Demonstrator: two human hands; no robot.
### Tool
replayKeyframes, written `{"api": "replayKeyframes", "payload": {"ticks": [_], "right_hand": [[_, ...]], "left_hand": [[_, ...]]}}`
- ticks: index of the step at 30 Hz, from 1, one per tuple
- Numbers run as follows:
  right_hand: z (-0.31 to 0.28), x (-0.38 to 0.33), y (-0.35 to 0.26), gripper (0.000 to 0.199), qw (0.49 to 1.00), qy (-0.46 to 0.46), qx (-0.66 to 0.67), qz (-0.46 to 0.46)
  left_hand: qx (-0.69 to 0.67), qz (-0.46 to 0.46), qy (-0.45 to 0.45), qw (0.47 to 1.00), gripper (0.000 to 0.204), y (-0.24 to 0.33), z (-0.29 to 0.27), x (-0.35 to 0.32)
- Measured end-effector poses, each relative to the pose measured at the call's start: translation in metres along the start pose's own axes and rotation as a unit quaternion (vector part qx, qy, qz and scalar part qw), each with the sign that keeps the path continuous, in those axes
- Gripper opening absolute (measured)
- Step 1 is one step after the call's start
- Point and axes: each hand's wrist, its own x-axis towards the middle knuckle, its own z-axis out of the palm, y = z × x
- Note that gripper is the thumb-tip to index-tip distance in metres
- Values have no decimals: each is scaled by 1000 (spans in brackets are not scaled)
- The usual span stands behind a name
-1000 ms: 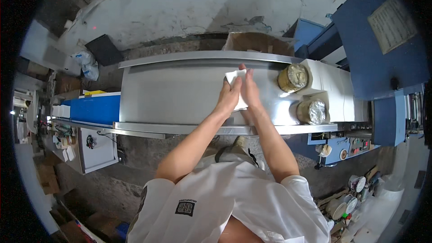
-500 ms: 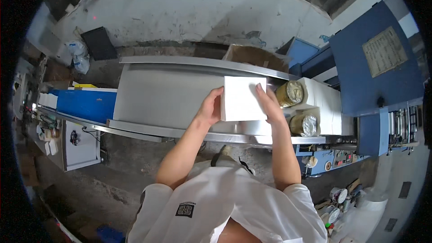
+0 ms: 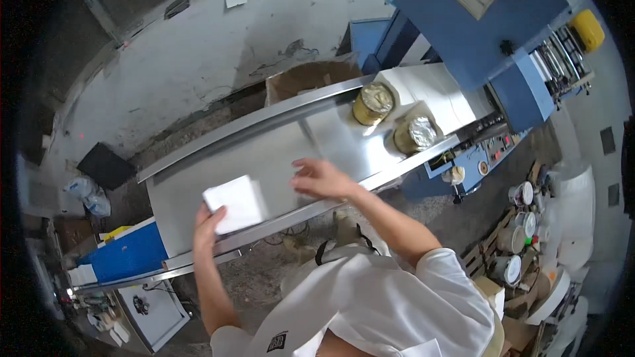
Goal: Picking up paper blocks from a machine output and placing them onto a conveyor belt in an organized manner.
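Over the metal conveyor table (image 3: 278, 139), my left hand (image 3: 208, 226) grips a white square stack of what looks like paper (image 3: 235, 203) by its near left edge, thumb on top. The stack is a little blurred, and I cannot tell whether it touches the surface. To its right, apart from it, my right hand (image 3: 321, 180) hangs over the table with its fingers spread and nothing in them. Farther right stand two yellowish cylinders with foil-like tops (image 3: 373, 103) against a row of white stacks (image 3: 433, 98).
A blue machine (image 3: 473, 26) rises at the table's right end, with a control panel (image 3: 489, 152) below. Blue sheeting (image 3: 131, 253) covers the left end. Behind the table sits an open cardboard box (image 3: 304, 82). Tubs (image 3: 509, 238) stand on the floor at right.
The white stack has moved left and nearer in my left hand. My right hand has let go of it and now stands apart. The view has turned to the right.
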Motion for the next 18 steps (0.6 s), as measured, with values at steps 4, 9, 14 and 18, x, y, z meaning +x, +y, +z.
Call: {"api": "replayKeyframes", "payload": {"ticks": [4, 9, 14, 18], "right_hand": [[-96, -12, -27, 56, 900, 247, -316, -167], [-200, 7, -29, 74, 740, 291, -585, -161], [-201, 9, -20, 81, 717, 289, -609, -177], [-194, 10, -13, 79, 738, 293, -592, -140]], "left_hand": [[166, 65, 69, 982, 54, 1, -87, -13], [267, 260, 296, 879, 53, 51, -14, -16], [100, 50, 39, 993, 61, 89, 218, 28], [275, 140, -18, 951, 66, 99, 374, 117]]}}
